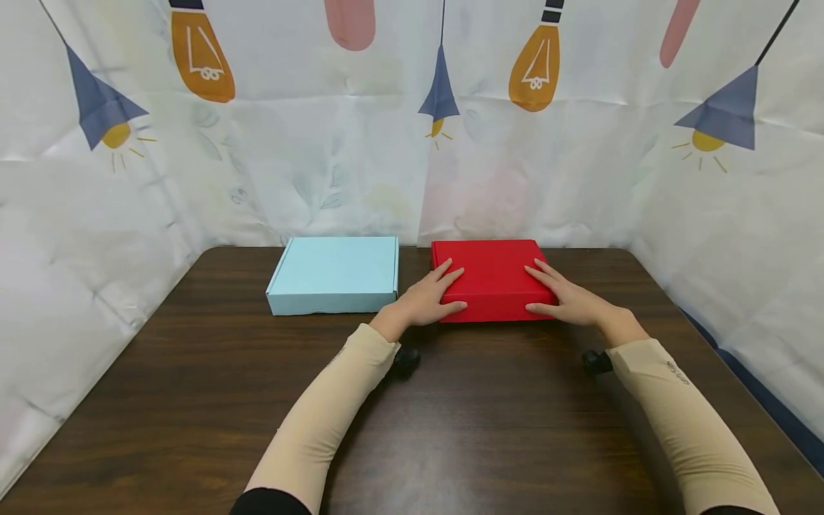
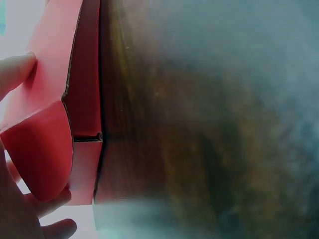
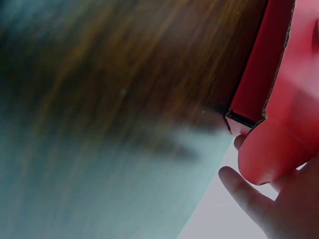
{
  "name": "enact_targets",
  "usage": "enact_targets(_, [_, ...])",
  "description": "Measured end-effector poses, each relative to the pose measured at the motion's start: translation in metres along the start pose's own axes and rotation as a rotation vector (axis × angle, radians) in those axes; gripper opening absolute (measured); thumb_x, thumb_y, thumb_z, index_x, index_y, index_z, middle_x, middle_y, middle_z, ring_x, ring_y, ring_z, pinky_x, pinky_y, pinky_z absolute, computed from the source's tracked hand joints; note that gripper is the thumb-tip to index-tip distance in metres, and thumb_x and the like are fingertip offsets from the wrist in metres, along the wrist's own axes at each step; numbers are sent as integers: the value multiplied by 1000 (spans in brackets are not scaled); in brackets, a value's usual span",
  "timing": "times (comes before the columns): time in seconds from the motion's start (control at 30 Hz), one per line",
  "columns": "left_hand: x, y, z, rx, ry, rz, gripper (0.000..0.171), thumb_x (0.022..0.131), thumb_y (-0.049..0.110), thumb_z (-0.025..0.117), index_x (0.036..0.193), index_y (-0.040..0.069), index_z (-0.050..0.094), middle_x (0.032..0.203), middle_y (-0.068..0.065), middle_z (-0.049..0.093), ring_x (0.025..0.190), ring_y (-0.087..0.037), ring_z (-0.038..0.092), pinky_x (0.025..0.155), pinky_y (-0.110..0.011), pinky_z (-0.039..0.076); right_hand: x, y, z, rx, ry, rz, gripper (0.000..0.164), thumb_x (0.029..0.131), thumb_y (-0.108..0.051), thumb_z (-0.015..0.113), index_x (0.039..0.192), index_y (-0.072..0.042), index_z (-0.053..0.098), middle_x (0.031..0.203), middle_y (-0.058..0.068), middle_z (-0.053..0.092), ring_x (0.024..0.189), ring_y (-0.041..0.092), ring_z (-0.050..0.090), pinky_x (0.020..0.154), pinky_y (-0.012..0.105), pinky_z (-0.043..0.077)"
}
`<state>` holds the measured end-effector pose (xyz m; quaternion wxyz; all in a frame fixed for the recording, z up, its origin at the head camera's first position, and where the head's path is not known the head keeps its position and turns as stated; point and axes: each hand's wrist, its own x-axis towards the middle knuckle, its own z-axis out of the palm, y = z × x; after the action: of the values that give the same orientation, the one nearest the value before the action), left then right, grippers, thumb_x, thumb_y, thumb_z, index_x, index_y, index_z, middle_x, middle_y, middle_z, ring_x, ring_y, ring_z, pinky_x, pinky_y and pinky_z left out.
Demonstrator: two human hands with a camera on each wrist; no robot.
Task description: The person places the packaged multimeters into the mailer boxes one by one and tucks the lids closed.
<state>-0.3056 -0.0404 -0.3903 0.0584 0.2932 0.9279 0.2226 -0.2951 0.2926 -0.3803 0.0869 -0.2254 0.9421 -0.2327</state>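
A red cardboard box (image 1: 496, 268) lies near the table's back edge, between both hands. My left hand (image 1: 425, 297) touches its left end with spread fingers, the thumb against the front. At the right end, my right hand (image 1: 575, 299) rests spread in the same way, thumb also on the front. Up close in the left wrist view, the lid's front flap and a rounded side tab (image 2: 45, 149) stand outside the box's lower wall (image 2: 87, 74). A similar rounded tab (image 3: 274, 154) shows beside the fingers in the right wrist view. Part of each hand is cut off in its wrist view.
A light blue cardboard box (image 1: 337, 266), lid down, lies left of the red one. The dark wooden table (image 1: 438, 429) extends toward me. A white printed curtain (image 1: 309, 143) hangs behind the table and along both sides.
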Motion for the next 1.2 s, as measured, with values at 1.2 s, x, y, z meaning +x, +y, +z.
enact_targets(1.2, [18, 6, -1, 50, -84, -119, 91, 96, 50, 64, 167, 24, 13, 172, -5, 1, 150, -45, 22, 117, -65, 22, 14, 1, -2, -78, -63, 41, 96, 95, -44, 70, 165, -13, 11, 169, 19, -2, 146, 52, 16, 103, 65, 42])
